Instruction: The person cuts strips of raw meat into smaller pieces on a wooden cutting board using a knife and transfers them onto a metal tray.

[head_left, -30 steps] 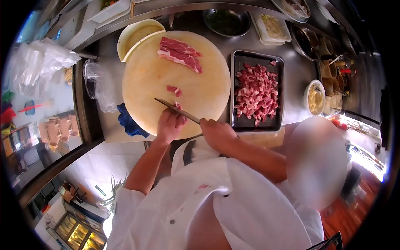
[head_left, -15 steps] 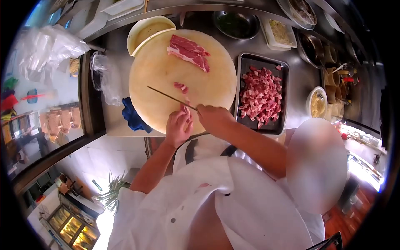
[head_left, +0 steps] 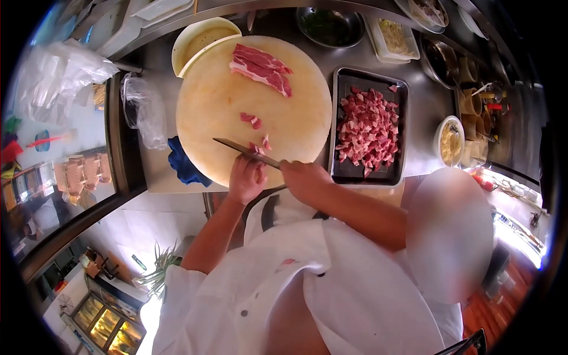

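A round, thick cutting board (head_left: 204,106) lies under both hands. My right hand (head_left: 305,179) is closed around the handle of a knife (head_left: 244,148), its blade pointing left across the near part of the board. Just on the near side of the blade, my left hand (head_left: 247,177) has its fingers curled down on a strip of raw meat, mostly hidden by the fingers and blade. Small cut meat pieces (head_left: 253,121) lie beyond the blade, and another bit (head_left: 266,141) sits right by it. A larger slab of marbled raw meat (head_left: 260,70) rests at the board's far side.
Right of the board, a dark metal tray (head_left: 378,176) holds a heap of diced meat (head_left: 368,130). A cream tub (head_left: 183,47) stands behind the board at left, a blue cloth (head_left: 184,163) beside it. At the back are a metal bowl (head_left: 330,26) and white container (head_left: 393,38).
The knife has come nearer my left hand, its blade now across the strip by the fingertips. Another small piece lies separate beyond it. The whole view has shifted slightly.
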Demonstrator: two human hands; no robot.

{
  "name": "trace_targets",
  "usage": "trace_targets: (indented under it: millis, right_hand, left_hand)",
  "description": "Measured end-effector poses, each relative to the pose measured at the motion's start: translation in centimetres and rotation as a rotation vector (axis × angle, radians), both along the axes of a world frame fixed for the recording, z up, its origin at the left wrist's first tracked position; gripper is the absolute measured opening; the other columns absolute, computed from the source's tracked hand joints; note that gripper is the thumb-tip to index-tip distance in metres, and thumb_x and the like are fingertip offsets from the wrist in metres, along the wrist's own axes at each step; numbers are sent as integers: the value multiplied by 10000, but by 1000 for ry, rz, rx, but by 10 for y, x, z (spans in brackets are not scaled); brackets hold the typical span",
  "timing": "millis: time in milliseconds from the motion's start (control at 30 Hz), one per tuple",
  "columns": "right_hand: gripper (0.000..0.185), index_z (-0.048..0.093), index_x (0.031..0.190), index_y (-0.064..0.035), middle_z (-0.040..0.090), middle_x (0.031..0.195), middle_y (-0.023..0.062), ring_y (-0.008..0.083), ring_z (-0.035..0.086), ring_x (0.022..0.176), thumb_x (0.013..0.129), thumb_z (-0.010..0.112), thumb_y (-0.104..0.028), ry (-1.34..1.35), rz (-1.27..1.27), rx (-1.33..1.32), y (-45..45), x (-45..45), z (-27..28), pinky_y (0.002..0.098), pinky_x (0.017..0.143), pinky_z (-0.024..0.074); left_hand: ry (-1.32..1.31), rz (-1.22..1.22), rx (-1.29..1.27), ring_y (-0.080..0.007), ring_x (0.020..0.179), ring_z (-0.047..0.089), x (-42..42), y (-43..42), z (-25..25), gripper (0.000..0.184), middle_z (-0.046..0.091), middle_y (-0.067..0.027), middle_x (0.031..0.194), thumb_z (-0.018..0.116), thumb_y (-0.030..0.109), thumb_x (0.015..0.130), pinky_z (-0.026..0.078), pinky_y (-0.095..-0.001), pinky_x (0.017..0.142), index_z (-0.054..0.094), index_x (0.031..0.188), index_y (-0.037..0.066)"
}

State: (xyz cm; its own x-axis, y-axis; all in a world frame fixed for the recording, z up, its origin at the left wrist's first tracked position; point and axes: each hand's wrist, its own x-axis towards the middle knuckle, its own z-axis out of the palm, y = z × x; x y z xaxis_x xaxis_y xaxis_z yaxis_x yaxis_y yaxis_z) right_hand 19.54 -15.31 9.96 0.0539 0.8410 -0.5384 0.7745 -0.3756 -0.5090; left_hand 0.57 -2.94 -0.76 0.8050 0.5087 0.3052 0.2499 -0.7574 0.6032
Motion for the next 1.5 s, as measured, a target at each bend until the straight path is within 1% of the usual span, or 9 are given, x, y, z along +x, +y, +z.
trace_targets:
  millis: [67,233,400,533,700,933,1100,1333,1500]
  right_hand:
    - [264,579,1195,-33,757,1009,213,398,775,910,949,638,-109,-6,44,131,28,-13,-28,506,765,626]
    - [249,602,1187,-34,767,1008,224,398,769,919,993,607,-190,117,-39,133,86,-3,-28,508,778,616]
    - [224,596,1141,-25,759,952,219,410,764,879,1043,547,-221,85,-52,222,52,8,-29,525,753,606]
    - [196,586,1135,-11,747,952,211,421,763,868,1011,551,-159,5,-11,101,12,9,7,539,740,613]
    - [205,568,1160,-2,733,988,222,442,761,876,976,552,-92,16,-17,15,-23,2,21,553,761,618]
    - [246,537,1189,19,723,1051,259,466,757,919,967,551,-86,73,-35,-72,-32,-13,14,561,801,617]
    - [223,523,1162,34,716,1057,275,479,751,916,966,544,-73,139,-92,-61,-25,-18,15,569,806,612]
    - [223,517,1137,35,715,967,285,491,731,857,1068,516,-177,211,-232,19,-1,-26,3,574,785,593]
    - [239,518,1132,35,718,918,288,489,724,839,1082,511,-198,246,-284,68,-4,-23,-4,574,778,585]
  left_hand:
    - [13,-4,1,-404,1039,612,1,0,0,308,627,-157,1133,708,2,785,546,-491,891,639,1083,46]
    - [23,11,6,-390,1086,615,-5,-1,0,387,628,-149,1128,715,-38,749,551,-488,906,660,1122,48]
    - [-3,30,60,-353,1072,654,-24,1,4,396,655,-113,1134,710,-71,815,566,-458,909,702,1187,67]
    - [-11,32,58,-339,1031,675,-22,-2,5,342,673,-96,1140,702,-67,869,571,-448,900,706,1183,69]
    - [-16,33,41,-366,1030,661,-19,-2,3,308,666,-125,1152,706,-25,872,568,-463,895,704,1169,56]
    - [19,-25,127,-405,983,631,-15,5,2,303,656,-171,1129,685,9,867,553,-492,881,698,1169,20]
    - [21,-35,89,-396,983,642,-11,5,4,306,669,-161,1099,683,-6,856,565,-480,870,706,1161,15]
    - [81,-106,-88,-347,1048,681,-20,21,17,249,703,-128,1137,693,-25,871,585,-446,905,719,1111,36]
    - [23,-142,57,-325,1047,685,-16,26,16,189,714,-103,1118,726,3,886,580,-439,922,724,1068,53]
